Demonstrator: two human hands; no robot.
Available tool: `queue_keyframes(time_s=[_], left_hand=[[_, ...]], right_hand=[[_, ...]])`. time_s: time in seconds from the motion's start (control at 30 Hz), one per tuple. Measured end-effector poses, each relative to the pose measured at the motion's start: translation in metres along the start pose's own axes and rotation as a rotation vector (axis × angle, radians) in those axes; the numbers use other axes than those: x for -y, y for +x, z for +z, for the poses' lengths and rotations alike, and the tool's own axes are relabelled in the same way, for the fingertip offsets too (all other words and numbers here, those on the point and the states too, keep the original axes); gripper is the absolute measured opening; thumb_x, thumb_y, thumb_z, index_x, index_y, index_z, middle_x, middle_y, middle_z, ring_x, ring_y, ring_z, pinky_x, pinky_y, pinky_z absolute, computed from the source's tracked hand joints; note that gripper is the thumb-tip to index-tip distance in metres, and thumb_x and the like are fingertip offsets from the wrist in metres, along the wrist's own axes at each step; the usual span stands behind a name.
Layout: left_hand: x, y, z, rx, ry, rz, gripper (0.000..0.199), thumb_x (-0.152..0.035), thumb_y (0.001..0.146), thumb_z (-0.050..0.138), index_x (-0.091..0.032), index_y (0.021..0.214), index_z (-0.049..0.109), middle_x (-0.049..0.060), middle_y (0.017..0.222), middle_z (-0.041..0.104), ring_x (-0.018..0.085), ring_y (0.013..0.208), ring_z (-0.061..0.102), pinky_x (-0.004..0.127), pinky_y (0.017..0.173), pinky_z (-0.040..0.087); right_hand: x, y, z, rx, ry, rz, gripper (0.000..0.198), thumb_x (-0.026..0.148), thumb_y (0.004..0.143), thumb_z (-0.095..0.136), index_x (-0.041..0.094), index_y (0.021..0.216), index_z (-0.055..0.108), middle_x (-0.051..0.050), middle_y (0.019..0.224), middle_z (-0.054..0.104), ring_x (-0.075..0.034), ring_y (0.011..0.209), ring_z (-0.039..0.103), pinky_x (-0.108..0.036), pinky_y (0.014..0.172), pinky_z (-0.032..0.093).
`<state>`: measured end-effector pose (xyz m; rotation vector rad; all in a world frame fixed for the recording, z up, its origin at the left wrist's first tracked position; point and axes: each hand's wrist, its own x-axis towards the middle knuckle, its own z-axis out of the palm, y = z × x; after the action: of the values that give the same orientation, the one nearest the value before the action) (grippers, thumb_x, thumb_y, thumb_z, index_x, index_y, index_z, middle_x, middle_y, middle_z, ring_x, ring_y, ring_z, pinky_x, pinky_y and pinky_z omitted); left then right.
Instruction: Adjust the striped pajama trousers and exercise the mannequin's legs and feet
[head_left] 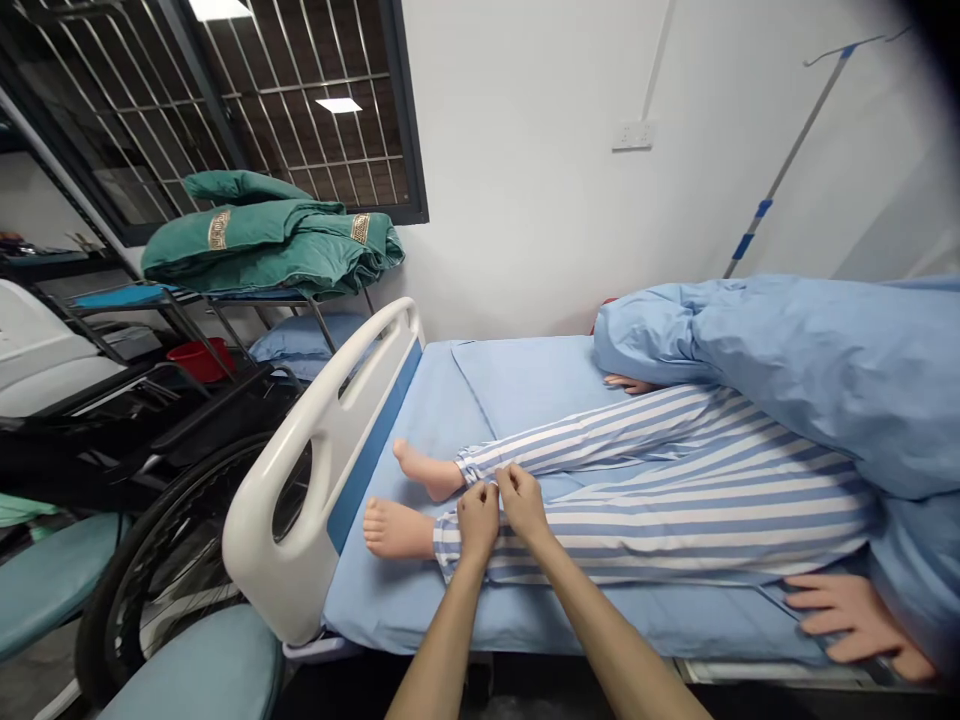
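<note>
A manikin in blue-and-white striped trousers (637,530) lies on the bed, its bare near foot (397,528) and far foot (427,468) toward the footboard. Over the lower trouser legs, close above the ankles, my left hand (478,518) and my right hand (523,503) are side by side, almost touching. Both hands are closed, with fingers curled in a pinch. What lies between the fingertips, if anything, is hidden; the trouser fabric is directly beneath them. A light blue quilt (810,360) covers the upper body, and the manikin's near hand (855,620) shows below its edge.
The white footboard (307,440) rises left of the feet. Beyond it stand a wheelchair (172,540), a teal stool (202,670) and a rack holding green folded bedding (270,240). An IV pole (787,160) stands at the far right by the wall.
</note>
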<state>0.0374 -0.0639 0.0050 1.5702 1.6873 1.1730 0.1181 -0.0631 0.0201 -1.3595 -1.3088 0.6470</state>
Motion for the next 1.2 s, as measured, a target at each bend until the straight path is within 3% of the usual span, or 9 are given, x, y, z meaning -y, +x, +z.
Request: queue_keyframes(time_s=[0.1,0.3,0.47,0.63,0.87,1.03,1.2], left_hand=[[0.001,0.000,0.002,0.000,0.005,0.020,0.028,-0.029,0.075,0.040,-0.018,0.049,0.036,-0.005,0.045,0.036,0.009,0.050,0.035,0.023,0.051,0.022],[0.002,-0.003,0.001,0.042,-0.020,0.059,0.029,-0.031,0.074,0.040,-0.018,0.049,0.036,-0.005,0.047,0.035,0.009,0.050,0.034,0.023,0.051,0.024],[-0.023,0.006,0.006,0.073,-0.123,0.003,0.029,-0.029,0.073,0.040,-0.018,0.046,0.041,-0.004,0.044,0.042,0.010,0.048,0.040,0.023,0.052,0.029],[-0.046,-0.001,0.032,0.088,-0.292,-0.019,0.029,-0.030,0.073,0.040,-0.020,0.047,0.037,-0.004,0.044,0.039,0.010,0.047,0.038,0.023,0.050,0.030],[-0.031,-0.016,0.046,0.057,-0.074,0.071,0.029,-0.029,0.076,0.037,-0.020,0.048,0.033,-0.004,0.046,0.039,0.010,0.049,0.035,0.025,0.051,0.025],[-0.031,-0.014,0.046,0.074,-0.092,0.076,0.031,-0.029,0.071,0.043,-0.020,0.047,0.026,-0.006,0.045,0.026,0.009,0.048,0.029,0.024,0.050,0.023],[-0.030,-0.017,0.047,0.081,-0.100,0.060,0.033,-0.032,0.071,0.044,-0.020,0.047,0.025,-0.006,0.046,0.024,0.009,0.049,0.029,0.023,0.051,0.024]], right_hand=[[-0.001,0.002,-0.020,0.055,-0.052,-0.087,0.031,0.035,0.079,0.041,0.019,0.053,0.035,0.005,0.048,0.035,-0.010,0.048,0.034,-0.023,0.050,0.025],[-0.022,-0.006,-0.032,0.065,-0.130,-0.076,0.031,0.035,0.079,0.041,0.019,0.053,0.034,0.005,0.047,0.033,-0.010,0.047,0.033,-0.023,0.050,0.023],[-0.026,-0.001,-0.034,0.001,0.032,-0.021,0.033,0.037,0.081,0.039,0.019,0.053,0.034,0.004,0.049,0.033,-0.010,0.049,0.034,-0.023,0.049,0.026],[-0.027,0.004,-0.039,-0.026,0.176,0.054,0.032,0.038,0.081,0.037,0.019,0.055,0.035,0.004,0.051,0.035,-0.010,0.050,0.035,-0.022,0.048,0.029],[-0.019,0.005,-0.043,-0.045,0.213,0.084,0.032,0.038,0.079,0.040,0.020,0.054,0.028,0.005,0.051,0.028,-0.009,0.050,0.029,-0.022,0.047,0.028],[-0.009,0.010,-0.074,-0.028,0.119,-0.003,0.032,0.038,0.079,0.042,0.019,0.054,0.033,0.005,0.051,0.029,-0.009,0.050,0.030,-0.022,0.048,0.026],[-0.029,0.008,-0.100,-0.063,0.001,-0.006,0.035,0.038,0.078,0.043,0.019,0.052,0.031,0.005,0.049,0.028,-0.009,0.048,0.029,-0.023,0.049,0.024]])
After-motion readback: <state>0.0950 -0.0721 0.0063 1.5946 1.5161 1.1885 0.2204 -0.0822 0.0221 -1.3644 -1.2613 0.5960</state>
